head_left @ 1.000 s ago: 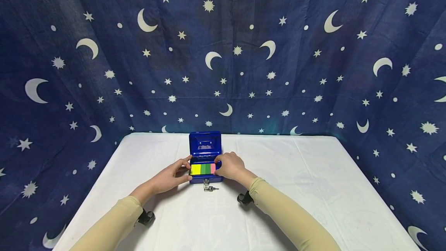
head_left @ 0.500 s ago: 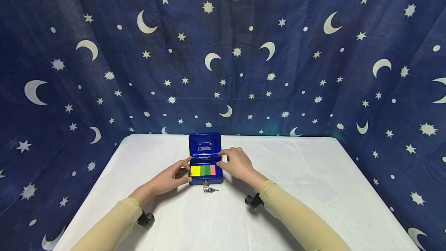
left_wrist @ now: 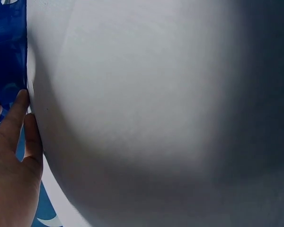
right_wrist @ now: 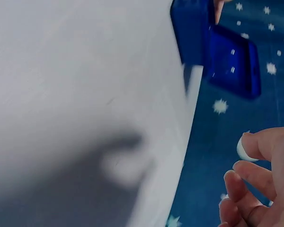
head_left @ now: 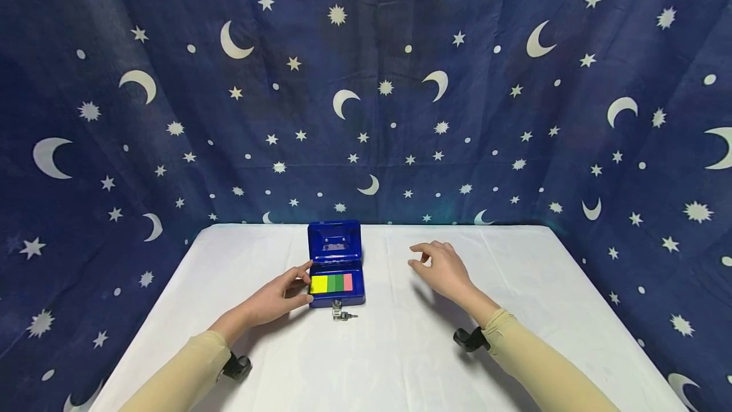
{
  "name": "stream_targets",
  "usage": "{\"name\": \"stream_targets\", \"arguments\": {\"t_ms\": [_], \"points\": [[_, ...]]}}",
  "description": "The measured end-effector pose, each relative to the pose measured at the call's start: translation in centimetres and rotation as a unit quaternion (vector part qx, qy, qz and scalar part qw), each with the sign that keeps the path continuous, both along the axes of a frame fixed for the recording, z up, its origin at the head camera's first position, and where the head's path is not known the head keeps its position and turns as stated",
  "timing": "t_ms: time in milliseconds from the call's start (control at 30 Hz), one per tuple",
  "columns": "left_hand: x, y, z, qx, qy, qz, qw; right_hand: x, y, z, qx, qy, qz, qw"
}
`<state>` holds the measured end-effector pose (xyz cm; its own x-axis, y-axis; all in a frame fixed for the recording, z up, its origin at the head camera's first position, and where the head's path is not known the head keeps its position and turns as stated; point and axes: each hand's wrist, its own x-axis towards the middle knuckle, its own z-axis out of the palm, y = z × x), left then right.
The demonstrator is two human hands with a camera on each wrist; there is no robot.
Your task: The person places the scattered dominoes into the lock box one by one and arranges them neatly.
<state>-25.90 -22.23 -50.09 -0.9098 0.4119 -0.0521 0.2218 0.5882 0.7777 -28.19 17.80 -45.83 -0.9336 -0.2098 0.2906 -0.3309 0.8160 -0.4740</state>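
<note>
A small blue cash box [head_left: 336,300] stands on the table with its lid [head_left: 335,240] raised. In it lies a flat rectangle banded in yellow, green and pink [head_left: 332,283], like sticky notes. A lock with a key [head_left: 343,315] sits at the box's front. My left hand [head_left: 274,297] touches the box's left side, thumb at the front corner and fingers further back; the left wrist view shows the fingertips [left_wrist: 22,97] against the blue wall. My right hand [head_left: 446,272] hovers right of the box, fingers loosely bent, holding nothing.
A white cloth [head_left: 400,361] covers the table. Behind and to both sides hangs a dark blue curtain [head_left: 400,113] with moons and stars. A black wrist camera [head_left: 237,367] is strapped under the left sleeve, another [head_left: 470,339] under the right.
My right hand has let go at the pink end of the banded rectangle and moved right, away from the box. The left hand has stayed at the box's left side.
</note>
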Motion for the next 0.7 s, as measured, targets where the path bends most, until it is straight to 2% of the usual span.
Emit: {"name": "stream_targets", "arguments": {"t_ms": [167, 333, 700], "points": [[0.2, -0.2, 0.0, -0.006, 0.005, 0.013, 0.9999, 0.1, 2.3, -0.4, 0.002, 0.023, -0.013, 0.9996], [0.2, -0.2, 0.2, 0.004, 0.005, 0.004, 1.0, 0.3, 4.1, -0.5, 0.007, 0.034, -0.031, 0.9989], [0.2, -0.1, 0.0, 0.004, 0.0, -0.002, 1.0, 0.8, 6.9, -1.1, 0.052, 0.022, -0.054, 0.9969]]}}
